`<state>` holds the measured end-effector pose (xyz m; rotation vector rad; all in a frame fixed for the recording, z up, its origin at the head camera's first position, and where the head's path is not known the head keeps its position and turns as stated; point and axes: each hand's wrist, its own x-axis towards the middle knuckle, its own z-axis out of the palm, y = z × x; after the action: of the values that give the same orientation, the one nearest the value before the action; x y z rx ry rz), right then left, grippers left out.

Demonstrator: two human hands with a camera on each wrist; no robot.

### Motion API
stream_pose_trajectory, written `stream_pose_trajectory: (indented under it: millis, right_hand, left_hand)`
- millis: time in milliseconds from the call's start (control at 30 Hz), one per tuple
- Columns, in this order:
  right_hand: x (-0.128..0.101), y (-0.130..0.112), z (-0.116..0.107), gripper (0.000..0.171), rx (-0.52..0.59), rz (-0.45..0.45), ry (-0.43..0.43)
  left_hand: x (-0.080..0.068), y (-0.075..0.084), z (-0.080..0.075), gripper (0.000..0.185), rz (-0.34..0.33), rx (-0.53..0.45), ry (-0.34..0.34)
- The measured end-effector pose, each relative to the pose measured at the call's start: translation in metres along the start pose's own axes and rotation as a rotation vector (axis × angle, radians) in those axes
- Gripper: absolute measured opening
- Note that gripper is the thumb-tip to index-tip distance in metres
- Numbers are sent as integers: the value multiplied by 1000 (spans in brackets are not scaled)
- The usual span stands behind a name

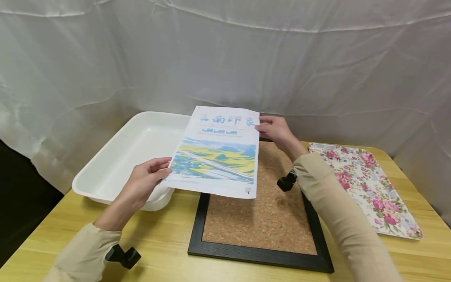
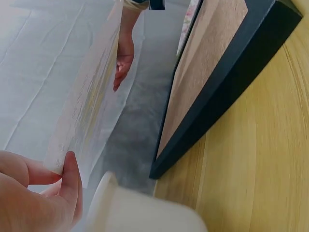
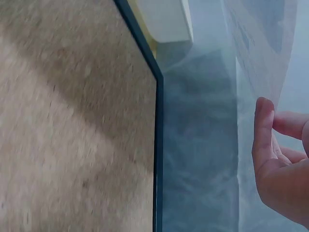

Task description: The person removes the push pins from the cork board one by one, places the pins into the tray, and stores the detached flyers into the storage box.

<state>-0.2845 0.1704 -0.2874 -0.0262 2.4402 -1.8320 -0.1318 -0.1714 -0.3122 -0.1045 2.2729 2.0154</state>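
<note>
A printed paper poster [image 1: 216,152] with a yellow-and-blue landscape and blue characters along its top is held up in the middle of the head view, above the far left part of a black-framed cork board [image 1: 262,213] that lies flat on the yellow wooden surface [image 1: 165,243]. The left hand [image 1: 142,184] pinches the sheet's lower left edge between thumb and fingers — the left wrist view shows the thumb pressed on the paper's corner. The right hand [image 1: 276,131] grasps the upper right corner, fingers curled at the paper's edge. The poster hangs tilted, its lower edge just over the cork. To the left of the frame stands a white rectangular plastic tray [image 1: 116,164], partly behind the sheet; at the right lies a flat tray with a pink floral pattern [image 1: 370,188]. White cloth [image 1: 225,55] drapes behind — filling the upper frame.
</note>
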Motion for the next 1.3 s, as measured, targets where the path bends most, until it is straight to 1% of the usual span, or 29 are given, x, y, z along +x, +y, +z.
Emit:
stream_pose_trajectory:
  millis: [167,300,533,667,800,967,1033,1133,1200,1267,1300]
  right_hand:
    - [1,-4,11,52,30,0,1]
    - [-1,-5,22,52,44,1,9]
    - [-3,-9,39,52,84,-18,0]
    - [-2,-12,47,51,105,-28,-6]
    - [1,-16,57,50,128,-27,-7]
    - [3,-19,69,49,131,-23,-9]
    - [4,-19,73,49,133,-20,-8]
    - [5,-20,79,48,145,-10,-6]
    - [6,-20,84,47,139,-8,-5]
    - [6,-20,88,46,134,-9,-4]
    - [6,-20,91,46,133,-11,-5]
  left_hand:
    - [1,0,-11,47,13,-7,14]
    - [1,-3,-20,49,6,0,23]
    - [0,-9,-38,53,0,-64,47]
    - [1,-12,-48,55,7,-83,64]
    - [3,-15,-57,52,16,-107,74]
    - [4,-18,-69,44,18,-79,87]
    - [5,-19,-73,42,20,-41,97]
    - [5,-21,-78,42,20,-7,118]
    - [5,-22,-82,44,32,15,125]
    - [6,-24,-86,42,40,22,132]
    - [6,-24,-89,37,41,11,134]
